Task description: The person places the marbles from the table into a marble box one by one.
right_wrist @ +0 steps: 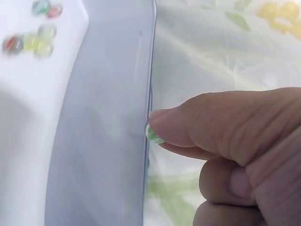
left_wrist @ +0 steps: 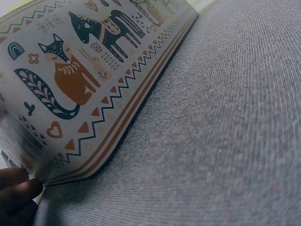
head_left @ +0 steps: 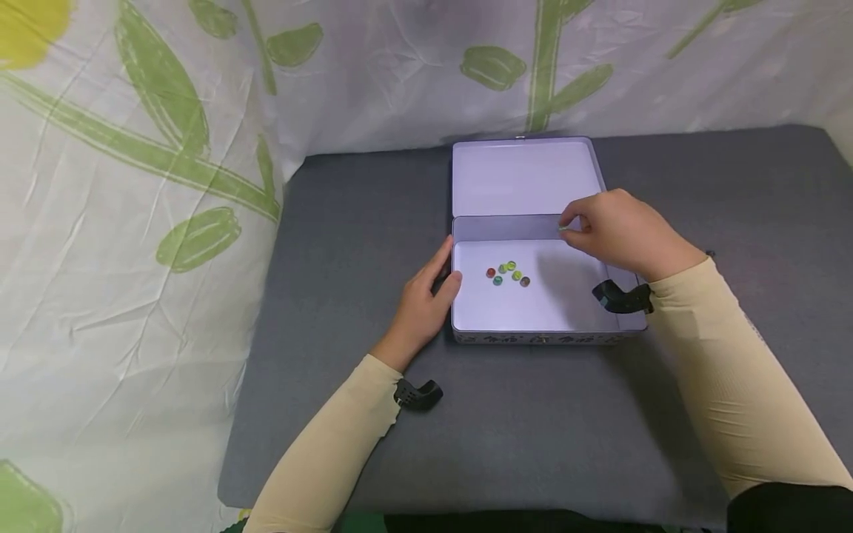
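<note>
Over the right back part of an open tin box (head_left: 553, 311), my right hand (head_left: 626, 231) pinches a clear marble with green streaks (right_wrist: 153, 134) between thumb and index finger. In the right wrist view the marble overlaps the box's rim, with the other fingers curled below. Several coloured glass marbles (head_left: 516, 275), red, teal, yellow-green and brownish, lie together on the white box floor, left of middle. My left hand (head_left: 421, 307) rests against the box's left side, fingers fairly straight along the wall and thumb at the rim. Its fingertips (left_wrist: 19, 190) show at the patterned wall's corner.
The box's lid (head_left: 526, 178) lies folded back behind it. Foxes and horses decorate the outer wall (left_wrist: 89, 61). Underneath is a grey cloth-covered table (head_left: 346, 244), bordered at the back and left by a white curtain (head_left: 400, 81) with green leaves.
</note>
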Action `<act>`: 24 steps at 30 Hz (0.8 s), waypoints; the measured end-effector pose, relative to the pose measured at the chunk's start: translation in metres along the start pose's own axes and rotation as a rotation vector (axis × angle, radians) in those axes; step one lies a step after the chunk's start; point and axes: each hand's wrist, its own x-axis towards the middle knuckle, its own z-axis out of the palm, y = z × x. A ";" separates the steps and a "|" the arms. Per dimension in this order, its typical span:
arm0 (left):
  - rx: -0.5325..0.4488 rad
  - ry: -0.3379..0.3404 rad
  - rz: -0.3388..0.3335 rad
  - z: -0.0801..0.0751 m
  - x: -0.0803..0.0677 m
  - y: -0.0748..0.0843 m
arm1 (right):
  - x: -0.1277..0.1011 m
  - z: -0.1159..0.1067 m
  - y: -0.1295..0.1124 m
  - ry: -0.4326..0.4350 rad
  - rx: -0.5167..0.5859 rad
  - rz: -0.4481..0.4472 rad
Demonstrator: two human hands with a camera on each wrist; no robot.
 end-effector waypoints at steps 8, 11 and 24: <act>-0.006 -0.008 -0.016 0.001 -0.002 0.000 | 0.014 0.020 -0.019 -0.040 0.021 -0.073; -0.008 -0.010 -0.018 0.001 -0.002 0.001 | 0.019 0.028 -0.024 -0.064 0.024 -0.091; -0.008 -0.010 -0.011 -0.002 0.000 -0.001 | 0.031 0.057 -0.032 -0.157 0.044 -0.167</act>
